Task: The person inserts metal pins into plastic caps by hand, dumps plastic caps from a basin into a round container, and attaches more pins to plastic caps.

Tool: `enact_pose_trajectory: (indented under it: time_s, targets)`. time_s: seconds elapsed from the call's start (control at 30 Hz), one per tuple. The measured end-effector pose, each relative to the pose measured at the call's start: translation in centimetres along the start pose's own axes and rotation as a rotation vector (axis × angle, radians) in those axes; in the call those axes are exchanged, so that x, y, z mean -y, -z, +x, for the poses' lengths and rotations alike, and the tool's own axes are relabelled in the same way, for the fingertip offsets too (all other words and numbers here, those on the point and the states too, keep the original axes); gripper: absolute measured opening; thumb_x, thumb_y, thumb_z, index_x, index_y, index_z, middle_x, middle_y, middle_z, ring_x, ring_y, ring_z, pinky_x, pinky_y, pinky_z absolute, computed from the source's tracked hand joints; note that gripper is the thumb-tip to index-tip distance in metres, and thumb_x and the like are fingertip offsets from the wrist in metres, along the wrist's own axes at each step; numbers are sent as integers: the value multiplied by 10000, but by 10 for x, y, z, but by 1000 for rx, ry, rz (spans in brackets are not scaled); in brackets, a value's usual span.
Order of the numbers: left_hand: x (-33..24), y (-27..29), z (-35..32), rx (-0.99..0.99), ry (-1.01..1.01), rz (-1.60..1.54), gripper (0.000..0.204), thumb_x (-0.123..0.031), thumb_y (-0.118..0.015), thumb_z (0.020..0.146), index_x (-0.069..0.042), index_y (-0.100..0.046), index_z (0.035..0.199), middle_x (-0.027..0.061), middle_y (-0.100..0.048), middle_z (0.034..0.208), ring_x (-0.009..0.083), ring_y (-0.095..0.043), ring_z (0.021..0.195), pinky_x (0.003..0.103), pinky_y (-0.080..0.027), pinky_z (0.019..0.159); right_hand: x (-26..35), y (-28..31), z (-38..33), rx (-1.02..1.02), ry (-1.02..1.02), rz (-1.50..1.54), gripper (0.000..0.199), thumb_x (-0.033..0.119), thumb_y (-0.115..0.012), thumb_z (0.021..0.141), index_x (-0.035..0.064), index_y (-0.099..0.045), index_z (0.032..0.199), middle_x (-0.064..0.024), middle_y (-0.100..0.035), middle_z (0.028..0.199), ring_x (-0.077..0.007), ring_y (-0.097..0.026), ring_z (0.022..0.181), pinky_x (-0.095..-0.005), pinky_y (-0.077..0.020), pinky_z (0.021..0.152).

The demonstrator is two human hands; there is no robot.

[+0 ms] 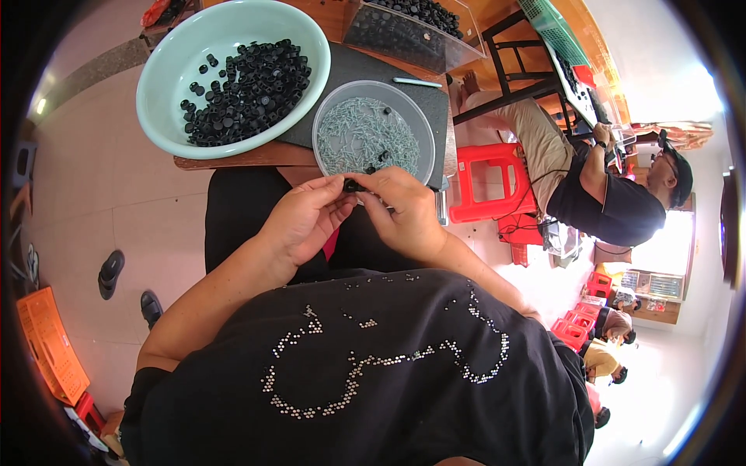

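Observation:
My left hand [307, 217] and my right hand [406, 211] meet above my lap, just in front of the table edge. Both pinch a small black plastic cap [352, 186] between thumb and forefinger. Fingers cover most of it, and whether a screw sits in it I cannot make out. Right behind my hands stands a clear round tub [429, 159] of small silvery screws [357, 136], with a few black caps lying on them. To its left, a large pale green basin [155, 101] holds a heap of similar black caps [252, 97].
A dark mat [346, 70] lies under the tub, with a pale stick-like tool [417, 82] on it. Behind is a clear bin [412, 35] of black parts. A red stool [489, 182] and a seated co-worker [614, 190] are to the right. Slippers [111, 273] lie on the left floor.

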State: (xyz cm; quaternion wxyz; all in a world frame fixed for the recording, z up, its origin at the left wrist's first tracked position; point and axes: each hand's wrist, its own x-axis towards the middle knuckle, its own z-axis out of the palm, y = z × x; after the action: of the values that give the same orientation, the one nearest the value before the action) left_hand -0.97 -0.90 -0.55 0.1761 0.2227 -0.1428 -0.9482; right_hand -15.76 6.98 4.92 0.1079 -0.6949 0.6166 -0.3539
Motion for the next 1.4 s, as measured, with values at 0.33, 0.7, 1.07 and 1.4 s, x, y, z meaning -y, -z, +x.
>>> enact_pose_trajectory:
  time_s: [0.33, 0.7, 1.07, 1.4]
  targets:
    - [0, -2, -2, 15, -12, 21, 291, -179, -469, 961, 22, -547, 1156, 47, -600, 953, 106, -561, 857, 270, -481, 833, 2, -1, 0, -24, -53, 20, 253, -57, -634, 759, 16, -668, 999, -116, -619, 809, -210, -616, 685, -278, -495, 576]
    - [0, -4, -4, 10, -37, 39, 225, -142, -515, 944, 3, -590, 1099, 61, -618, 971, 109, -575, 887, 235, -468, 841, 1, -3, -3, -63, -134, 64, 146, -46, -685, 737, -6, -623, 863, -89, -613, 778, -157, -606, 651, -247, -484, 554]
    - [-3, -14, -9, -17, -76, 59, 234, -111, -538, 930, 6, -593, 1125, 67, -621, 969, 119, -590, 895, 236, -480, 846, 1, -2, -4, -99, -119, 98, 158, -66, -695, 725, -10, -623, 854, -85, -630, 811, -118, -585, 645, -224, -461, 553]
    - [-2, -16, -10, -5, -84, 62, 235, -92, -553, 916, 14, -590, 1122, 66, -628, 970, 117, -591, 898, 243, -476, 852, 1, -1, -7, -68, -248, 265, 213, -85, -658, 753, -11, -603, 945, -49, -566, 836, -66, -517, 675, -193, -425, 617]
